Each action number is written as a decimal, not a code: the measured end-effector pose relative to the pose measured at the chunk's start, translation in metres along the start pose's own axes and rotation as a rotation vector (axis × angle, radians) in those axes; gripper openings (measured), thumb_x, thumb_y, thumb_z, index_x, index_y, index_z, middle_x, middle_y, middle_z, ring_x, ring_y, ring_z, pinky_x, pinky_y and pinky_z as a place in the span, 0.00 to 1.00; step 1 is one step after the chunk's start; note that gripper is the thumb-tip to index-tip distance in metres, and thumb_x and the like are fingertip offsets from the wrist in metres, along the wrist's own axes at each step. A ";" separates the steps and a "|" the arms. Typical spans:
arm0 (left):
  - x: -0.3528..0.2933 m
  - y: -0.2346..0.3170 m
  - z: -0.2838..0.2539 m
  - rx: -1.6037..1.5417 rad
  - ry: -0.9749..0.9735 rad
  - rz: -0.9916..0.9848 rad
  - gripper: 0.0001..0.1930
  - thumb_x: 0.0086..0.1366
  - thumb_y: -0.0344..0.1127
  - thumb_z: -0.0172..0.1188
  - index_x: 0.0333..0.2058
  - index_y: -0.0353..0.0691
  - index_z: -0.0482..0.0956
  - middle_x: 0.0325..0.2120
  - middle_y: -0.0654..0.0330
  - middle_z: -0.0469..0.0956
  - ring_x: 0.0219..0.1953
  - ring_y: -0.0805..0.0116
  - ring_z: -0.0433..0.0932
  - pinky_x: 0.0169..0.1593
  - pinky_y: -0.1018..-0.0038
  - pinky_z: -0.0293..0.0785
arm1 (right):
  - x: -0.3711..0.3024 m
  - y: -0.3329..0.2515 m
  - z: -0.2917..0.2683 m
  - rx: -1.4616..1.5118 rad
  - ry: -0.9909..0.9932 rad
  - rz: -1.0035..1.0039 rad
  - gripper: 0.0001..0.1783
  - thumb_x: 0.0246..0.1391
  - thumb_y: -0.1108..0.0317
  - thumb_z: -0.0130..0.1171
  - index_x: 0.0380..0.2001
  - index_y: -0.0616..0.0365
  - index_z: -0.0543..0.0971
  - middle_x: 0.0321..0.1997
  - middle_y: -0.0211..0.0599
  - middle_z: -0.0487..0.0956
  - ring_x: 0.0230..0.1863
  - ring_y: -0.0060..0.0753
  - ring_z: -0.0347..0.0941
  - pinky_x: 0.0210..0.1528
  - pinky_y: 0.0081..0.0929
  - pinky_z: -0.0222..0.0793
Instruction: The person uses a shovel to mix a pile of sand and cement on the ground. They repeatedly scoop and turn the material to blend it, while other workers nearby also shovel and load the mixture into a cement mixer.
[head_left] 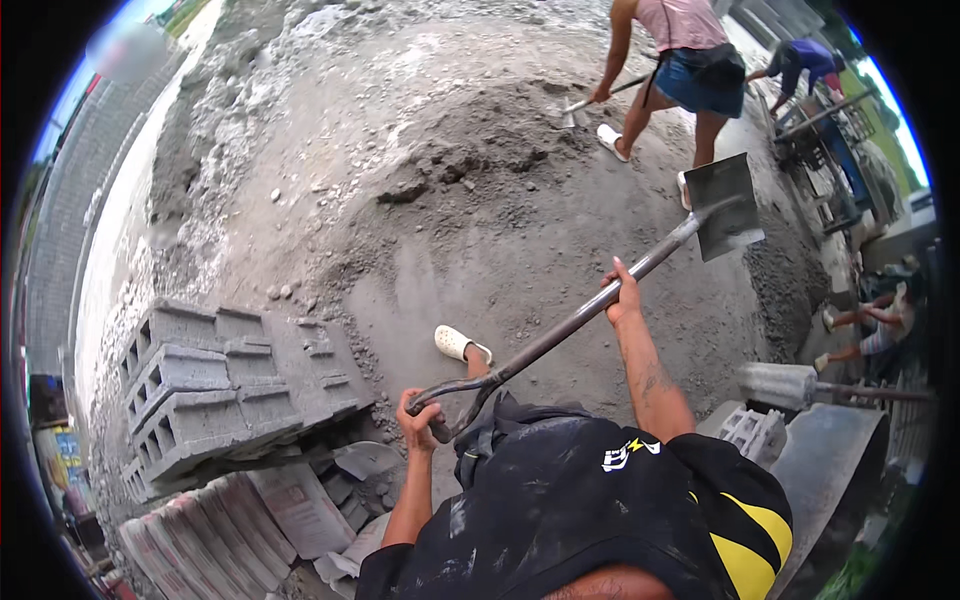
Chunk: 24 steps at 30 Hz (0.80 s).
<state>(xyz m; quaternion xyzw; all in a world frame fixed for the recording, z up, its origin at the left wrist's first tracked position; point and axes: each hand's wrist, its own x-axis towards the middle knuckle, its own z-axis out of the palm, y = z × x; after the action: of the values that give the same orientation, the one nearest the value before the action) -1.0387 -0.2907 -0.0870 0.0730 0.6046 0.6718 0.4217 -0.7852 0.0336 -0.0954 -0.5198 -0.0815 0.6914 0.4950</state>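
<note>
A shovel (562,335) with a square dark metal blade slants across the view in front of me. Its forked grip end is in my left hand (419,420), low near my body, with the fingers wrapped round it. Further up, my right hand (624,294) grips the metal shaft. The blade points away to the right, near another person's (682,30) feet; whether it touches the ground I cannot tell. No load of sand shows on the blade. Grey sand (470,150) is heaped ahead of me.
Hollow concrete blocks (200,420) are stacked at the left, with piled paper sacks (210,530) nearer. That other person, in a pink top, holds a long-handled tool (625,88). More people work at the far right by a machine (830,150). A metal trough (825,470) stands right of me.
</note>
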 end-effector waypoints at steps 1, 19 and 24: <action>0.007 0.003 -0.010 -0.018 0.065 0.016 0.13 0.42 0.25 0.54 0.29 0.36 0.65 0.15 0.61 0.67 0.13 0.73 0.65 0.19 0.77 0.66 | 0.024 0.035 0.040 -0.086 -0.062 0.012 0.12 0.42 0.67 0.62 0.20 0.55 0.68 0.16 0.31 0.67 0.17 0.25 0.65 0.19 0.21 0.65; -0.006 -0.115 -0.143 0.155 1.552 -0.765 0.05 0.43 0.20 0.44 0.18 0.38 0.60 0.08 0.64 0.58 0.06 0.74 0.58 0.08 0.78 0.56 | 0.103 0.578 0.033 -1.220 0.227 1.091 0.14 0.43 0.77 0.53 0.34 0.74 0.66 0.23 0.46 0.71 0.17 0.39 0.70 0.18 0.33 0.70; 0.326 -0.190 -0.078 -0.231 1.278 -0.399 0.08 0.45 0.21 0.52 0.22 0.36 0.62 0.15 0.60 0.64 0.11 0.74 0.61 0.14 0.78 0.60 | 0.421 0.608 0.201 -1.146 -0.054 0.704 0.05 0.43 0.77 0.53 0.24 0.66 0.68 0.16 0.38 0.68 0.15 0.31 0.67 0.18 0.28 0.69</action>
<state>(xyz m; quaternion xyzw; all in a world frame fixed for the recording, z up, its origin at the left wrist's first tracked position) -1.2014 -0.1519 -0.4078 -0.4968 0.6614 0.5524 0.1026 -1.2974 0.1366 -0.6557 -0.6783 -0.2737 0.6719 -0.1163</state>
